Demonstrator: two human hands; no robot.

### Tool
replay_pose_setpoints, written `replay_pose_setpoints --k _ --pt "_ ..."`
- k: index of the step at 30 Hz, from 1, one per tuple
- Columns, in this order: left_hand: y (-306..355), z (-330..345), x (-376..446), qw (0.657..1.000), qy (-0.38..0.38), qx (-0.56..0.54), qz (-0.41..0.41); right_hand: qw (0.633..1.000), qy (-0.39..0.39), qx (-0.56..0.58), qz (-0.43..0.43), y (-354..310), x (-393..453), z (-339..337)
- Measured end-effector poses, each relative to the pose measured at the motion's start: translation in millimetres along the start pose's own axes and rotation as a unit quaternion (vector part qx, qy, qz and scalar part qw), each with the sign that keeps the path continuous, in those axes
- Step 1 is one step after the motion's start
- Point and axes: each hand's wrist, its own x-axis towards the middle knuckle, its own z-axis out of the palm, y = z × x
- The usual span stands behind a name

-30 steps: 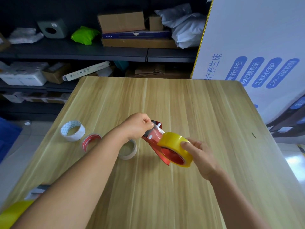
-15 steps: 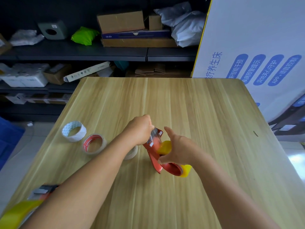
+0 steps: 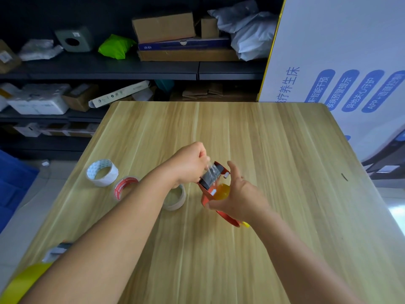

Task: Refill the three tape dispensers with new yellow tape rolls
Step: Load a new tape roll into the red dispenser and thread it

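Observation:
A red tape dispenser [image 3: 210, 189] stands on the wooden table [image 3: 274, 172] with a yellow tape roll [image 3: 221, 191] seated in it. My right hand [image 3: 238, 194] lies over the roll and dispenser, thumb up, fingers wrapped round them, hiding most of the roll. My left hand [image 3: 190, 163] pinches the clear tape end and holds it over the dispenser's black head. Another yellow roll [image 3: 24, 281] and a second dispenser's grey part [image 3: 57, 251] show at the bottom left, partly behind my left arm.
Three used cores lie left of the dispenser: a white one [image 3: 102, 172], a red-printed one [image 3: 123, 186] and a beige one [image 3: 175, 197]. A large white printed box [image 3: 341, 62] stands along the table's right edge. Dark shelves with boxes run behind.
My right hand moved from the roll's outer side to lie over the roll and dispenser. My left hand has drawn the tape end up across the dispenser's head.

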Motion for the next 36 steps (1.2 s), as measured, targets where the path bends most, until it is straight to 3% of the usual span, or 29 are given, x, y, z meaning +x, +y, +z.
replay_pose_setpoints --k 6,11,18,27,36 --pt "7 -1 -2 1.0 0.005 0.011 0.022 0.992 0.095 0.058 -0.053 -3 -8 5" --pt "15 -8 -7 0.987 0.069 0.131 0.067 0.993 0.093 0.06 -0.051 -1 -6 6" --pt "24 -10 -16 0.99 0.054 0.095 0.084 0.995 0.083 0.045 -0.034 4 1 1" --pt "63 -56 -17 0.98 0.102 0.079 0.154 0.995 0.024 0.089 -0.023 24 -9 2" --pt "58 -58 -15 0.977 0.134 0.126 0.107 0.993 0.027 0.109 -0.037 33 -15 -10"
